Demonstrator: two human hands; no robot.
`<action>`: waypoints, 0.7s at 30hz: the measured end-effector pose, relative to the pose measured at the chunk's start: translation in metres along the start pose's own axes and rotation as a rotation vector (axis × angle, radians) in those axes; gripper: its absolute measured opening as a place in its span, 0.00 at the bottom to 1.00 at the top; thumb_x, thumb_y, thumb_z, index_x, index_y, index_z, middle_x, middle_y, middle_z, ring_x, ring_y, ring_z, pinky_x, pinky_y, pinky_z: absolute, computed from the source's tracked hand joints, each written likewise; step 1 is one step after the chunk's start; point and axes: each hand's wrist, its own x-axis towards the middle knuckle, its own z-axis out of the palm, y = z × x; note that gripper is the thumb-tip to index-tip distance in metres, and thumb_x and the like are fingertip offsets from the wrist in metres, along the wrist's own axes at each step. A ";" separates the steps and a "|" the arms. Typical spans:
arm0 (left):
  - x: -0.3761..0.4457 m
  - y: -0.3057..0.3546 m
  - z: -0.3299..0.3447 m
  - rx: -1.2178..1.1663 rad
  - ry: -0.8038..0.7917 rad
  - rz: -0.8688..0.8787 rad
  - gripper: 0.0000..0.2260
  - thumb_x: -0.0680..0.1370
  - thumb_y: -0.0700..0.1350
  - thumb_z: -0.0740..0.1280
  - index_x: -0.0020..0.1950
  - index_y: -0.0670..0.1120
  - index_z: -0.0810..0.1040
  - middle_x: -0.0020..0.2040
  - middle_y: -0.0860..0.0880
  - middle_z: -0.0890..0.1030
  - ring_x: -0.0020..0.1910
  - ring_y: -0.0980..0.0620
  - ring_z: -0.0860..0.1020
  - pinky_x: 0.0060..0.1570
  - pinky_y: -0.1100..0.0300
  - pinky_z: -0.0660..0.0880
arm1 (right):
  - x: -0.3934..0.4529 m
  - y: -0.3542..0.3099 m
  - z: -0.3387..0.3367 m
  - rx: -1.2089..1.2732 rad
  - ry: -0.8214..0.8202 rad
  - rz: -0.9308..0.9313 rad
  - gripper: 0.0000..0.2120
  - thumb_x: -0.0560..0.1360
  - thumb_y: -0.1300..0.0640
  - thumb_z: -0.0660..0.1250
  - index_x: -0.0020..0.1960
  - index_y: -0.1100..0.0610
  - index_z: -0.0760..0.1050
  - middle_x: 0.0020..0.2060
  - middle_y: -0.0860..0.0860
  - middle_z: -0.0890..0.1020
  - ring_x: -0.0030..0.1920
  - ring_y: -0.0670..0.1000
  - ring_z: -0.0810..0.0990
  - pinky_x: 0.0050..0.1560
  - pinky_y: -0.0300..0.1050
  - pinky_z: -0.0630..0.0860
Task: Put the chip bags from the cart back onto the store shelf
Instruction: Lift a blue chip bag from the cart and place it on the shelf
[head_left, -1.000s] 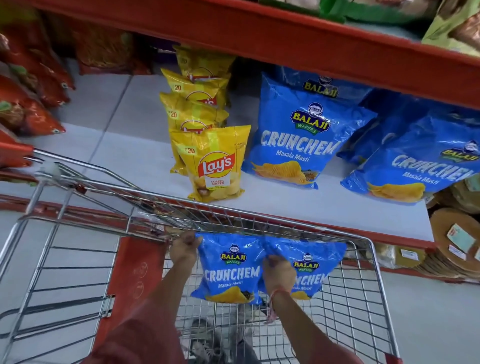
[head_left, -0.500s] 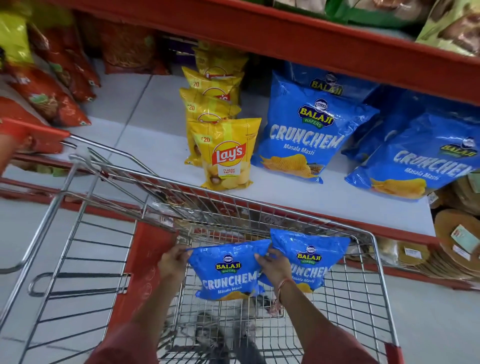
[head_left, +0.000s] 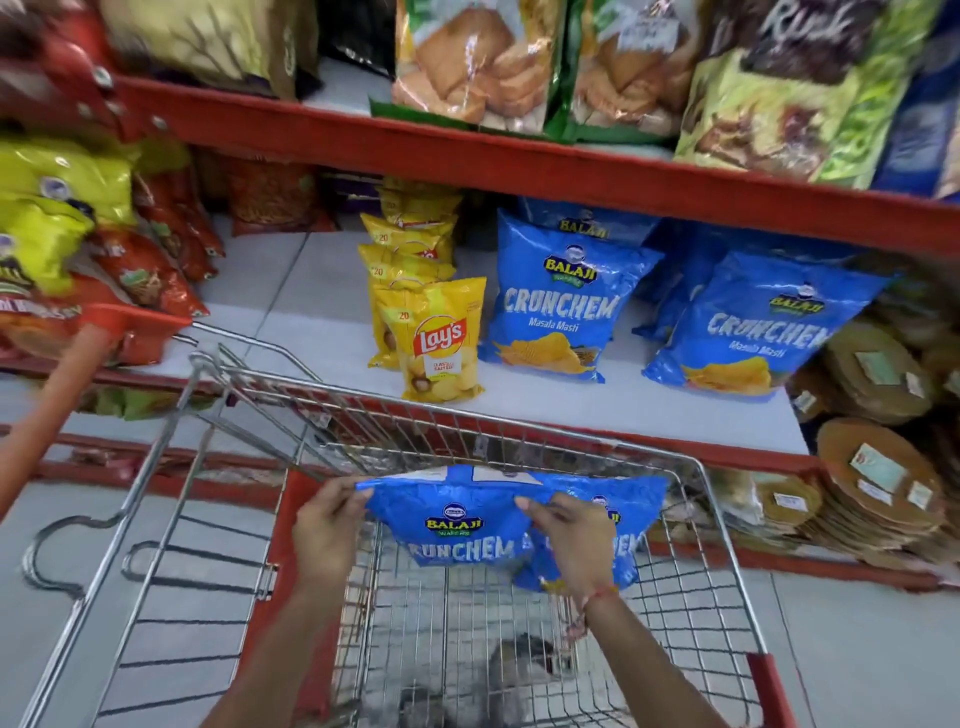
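Note:
Two blue Balaji Crunchem chip bags hang over the wire cart (head_left: 717, 519). My left hand (head_left: 327, 525) pinches the top left corner of the left blue bag (head_left: 457, 519). My right hand (head_left: 571, 540) grips where that bag meets the right blue bag (head_left: 639, 514), which sits partly behind it. Both bags are held up near the cart's far rim. On the white store shelf (head_left: 571, 410) behind the cart stand more blue Crunchem bags (head_left: 561, 306) and a row of yellow Lay's bags (head_left: 436, 338).
A red shelf rail (head_left: 519, 171) runs above the chip shelf, with rusk packs on top. Red and yellow snack bags (head_left: 130, 260) crowd the left. Stacks of round flat packs (head_left: 878, 488) fill the right. The cart's red handle (head_left: 130, 322) juts out at left.
Both bags have risen toward the cart's far rim, with my hands still on them. The view has tilted up, showing the upper shelf.

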 end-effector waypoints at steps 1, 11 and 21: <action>-0.001 0.013 0.001 -0.022 0.005 0.025 0.17 0.73 0.34 0.67 0.36 0.57 0.80 0.33 0.56 0.84 0.34 0.53 0.80 0.31 0.68 0.78 | -0.001 -0.009 -0.009 -0.011 0.036 -0.058 0.24 0.66 0.52 0.76 0.24 0.66 0.69 0.20 0.55 0.79 0.25 0.54 0.78 0.29 0.43 0.72; -0.007 0.142 0.039 -0.260 -0.068 0.315 0.10 0.72 0.35 0.68 0.41 0.50 0.81 0.36 0.56 0.84 0.38 0.58 0.80 0.39 0.72 0.77 | 0.015 -0.091 -0.095 0.121 0.266 -0.283 0.22 0.65 0.49 0.76 0.26 0.60 0.68 0.18 0.50 0.73 0.25 0.48 0.69 0.28 0.43 0.66; -0.004 0.232 0.121 -0.323 -0.105 0.466 0.09 0.73 0.36 0.68 0.41 0.49 0.80 0.38 0.49 0.82 0.33 0.63 0.80 0.34 0.71 0.78 | 0.079 -0.143 -0.179 0.279 0.367 -0.336 0.14 0.66 0.53 0.76 0.33 0.61 0.76 0.28 0.59 0.82 0.32 0.60 0.82 0.38 0.49 0.80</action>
